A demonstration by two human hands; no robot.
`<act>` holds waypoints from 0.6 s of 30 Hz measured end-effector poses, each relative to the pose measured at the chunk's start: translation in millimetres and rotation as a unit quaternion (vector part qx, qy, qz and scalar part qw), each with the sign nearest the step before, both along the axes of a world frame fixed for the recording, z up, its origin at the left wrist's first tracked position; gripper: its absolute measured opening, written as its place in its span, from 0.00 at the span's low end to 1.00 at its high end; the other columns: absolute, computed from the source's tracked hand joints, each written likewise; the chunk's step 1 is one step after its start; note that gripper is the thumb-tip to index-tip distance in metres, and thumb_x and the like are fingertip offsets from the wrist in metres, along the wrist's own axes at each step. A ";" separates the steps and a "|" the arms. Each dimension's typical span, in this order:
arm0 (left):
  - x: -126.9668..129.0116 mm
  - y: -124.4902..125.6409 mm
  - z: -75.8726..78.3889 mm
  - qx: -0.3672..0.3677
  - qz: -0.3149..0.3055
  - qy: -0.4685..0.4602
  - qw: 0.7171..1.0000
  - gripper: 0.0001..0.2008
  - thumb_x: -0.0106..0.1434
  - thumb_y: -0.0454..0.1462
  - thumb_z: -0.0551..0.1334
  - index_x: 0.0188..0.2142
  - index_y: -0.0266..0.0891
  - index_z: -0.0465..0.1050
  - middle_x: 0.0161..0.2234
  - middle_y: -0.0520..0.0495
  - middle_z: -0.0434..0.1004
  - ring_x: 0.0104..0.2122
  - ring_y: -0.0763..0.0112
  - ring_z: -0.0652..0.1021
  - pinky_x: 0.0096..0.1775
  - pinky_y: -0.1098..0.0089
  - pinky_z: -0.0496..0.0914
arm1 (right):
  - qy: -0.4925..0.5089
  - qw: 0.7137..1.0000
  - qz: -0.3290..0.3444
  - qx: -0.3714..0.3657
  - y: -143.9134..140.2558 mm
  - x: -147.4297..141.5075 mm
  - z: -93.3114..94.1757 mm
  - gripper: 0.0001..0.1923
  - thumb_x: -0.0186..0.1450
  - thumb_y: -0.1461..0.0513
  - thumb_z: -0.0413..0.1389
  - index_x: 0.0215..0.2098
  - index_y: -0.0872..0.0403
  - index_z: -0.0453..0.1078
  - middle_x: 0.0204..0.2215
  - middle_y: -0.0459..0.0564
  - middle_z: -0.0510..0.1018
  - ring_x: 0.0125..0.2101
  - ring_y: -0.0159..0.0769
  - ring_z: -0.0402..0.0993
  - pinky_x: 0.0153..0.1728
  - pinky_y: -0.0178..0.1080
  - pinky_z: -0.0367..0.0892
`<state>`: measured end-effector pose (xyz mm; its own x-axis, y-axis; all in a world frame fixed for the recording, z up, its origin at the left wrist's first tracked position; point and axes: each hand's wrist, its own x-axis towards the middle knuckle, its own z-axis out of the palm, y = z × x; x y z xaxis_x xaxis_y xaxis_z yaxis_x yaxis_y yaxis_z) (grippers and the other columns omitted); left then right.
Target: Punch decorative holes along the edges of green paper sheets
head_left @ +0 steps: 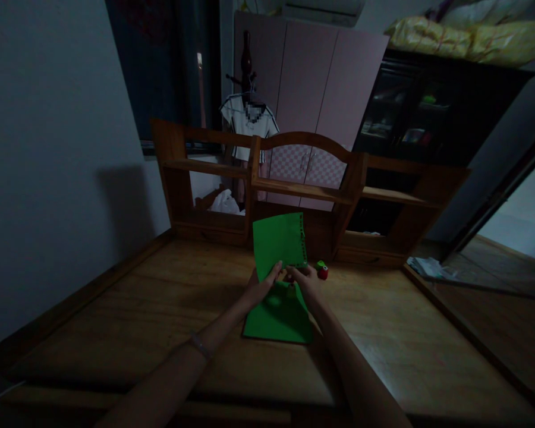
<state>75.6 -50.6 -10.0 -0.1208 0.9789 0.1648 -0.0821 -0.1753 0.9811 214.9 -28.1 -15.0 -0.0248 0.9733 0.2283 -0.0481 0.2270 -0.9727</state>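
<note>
A green sheet (277, 241) with a row of punched holes down its right edge stands raised above the table. My left hand (264, 286) is closed on its lower part, thumb on the near face. Close beside it, my right hand (307, 279) has its fingers bent together at the sheet's lower right corner. Between the hands shows a small dark red object (289, 277), seemingly in the right fingertips; its kind is too dim to tell. Beneath both hands lies another green panel (276, 321), flat near its front edge. Whether it joins the raised sheet is hidden.
Small red and green items (323, 273) sit on the wooden table (196, 297) just right of my right hand. A wooden shelf unit (301, 190) runs along the back edge. White wall (71, 178) bounds the left, and a raised rim (463, 333) borders the right.
</note>
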 end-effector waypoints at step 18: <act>-0.9 0.6 -0.1 0.028 0.002 -0.001 1.000 0.23 0.54 0.50 0.62 0.40 0.34 0.74 0.39 0.41 0.78 0.41 0.59 0.76 0.43 0.64 0.70 | -0.006 1.000 0.018 0.017 1.1 0.3 0.5 0.17 0.49 0.52 0.63 0.29 0.56 0.71 0.23 0.48 0.75 0.23 0.35 0.70 0.23 0.34 0.63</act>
<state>74.7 -50.0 -10.2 -0.1252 0.9678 0.2184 -0.0833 -0.2296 0.9697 215.2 -27.0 -14.5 -0.0631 0.9634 0.2605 -0.0461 0.2580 -0.9651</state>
